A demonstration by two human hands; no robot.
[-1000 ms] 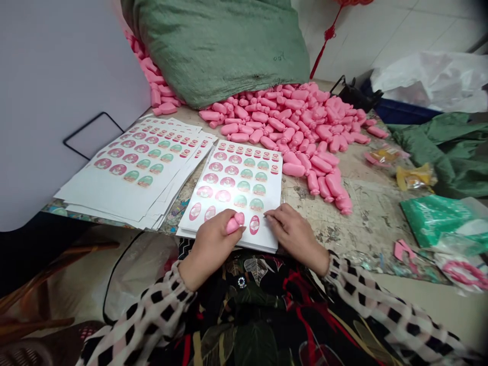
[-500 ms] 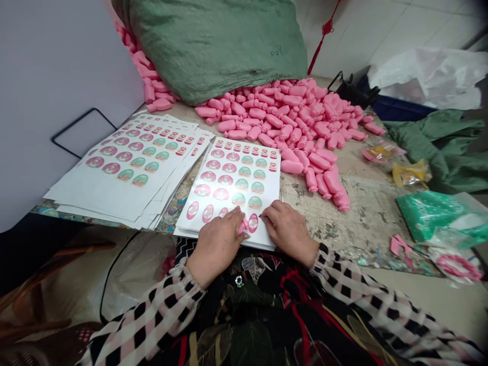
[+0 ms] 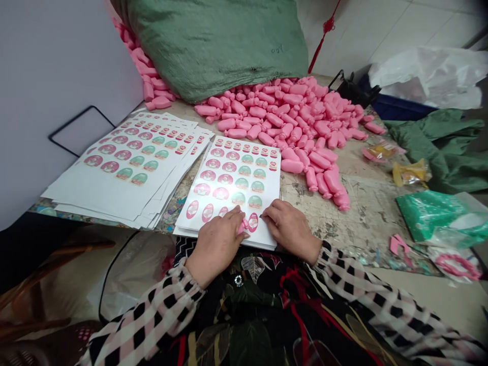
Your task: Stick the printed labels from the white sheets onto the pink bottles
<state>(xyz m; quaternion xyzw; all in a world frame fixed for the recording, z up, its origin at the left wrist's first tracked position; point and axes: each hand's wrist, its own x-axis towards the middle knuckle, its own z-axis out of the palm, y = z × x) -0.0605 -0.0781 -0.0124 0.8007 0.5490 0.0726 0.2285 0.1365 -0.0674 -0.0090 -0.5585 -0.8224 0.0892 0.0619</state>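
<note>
The front sticker sheet (image 3: 244, 175) reaches the near edge of the tabletop (image 3: 362, 203), whose worn surface stretches right toward a green packet (image 3: 430, 216). The left hand (image 3: 219, 241) grasps a small pink bottle (image 3: 241, 226) just beside an oval sticker (image 3: 253, 222) on that sheet. The right hand (image 3: 287, 226) rests by the sheet's right edge, fingers curled; whether it pinches anything cannot be told. Pink bottles (image 3: 290, 117) lie heaped along a green sack (image 3: 221, 46); white plastic (image 3: 427, 76) covers a blue bin (image 3: 400, 109).
</note>
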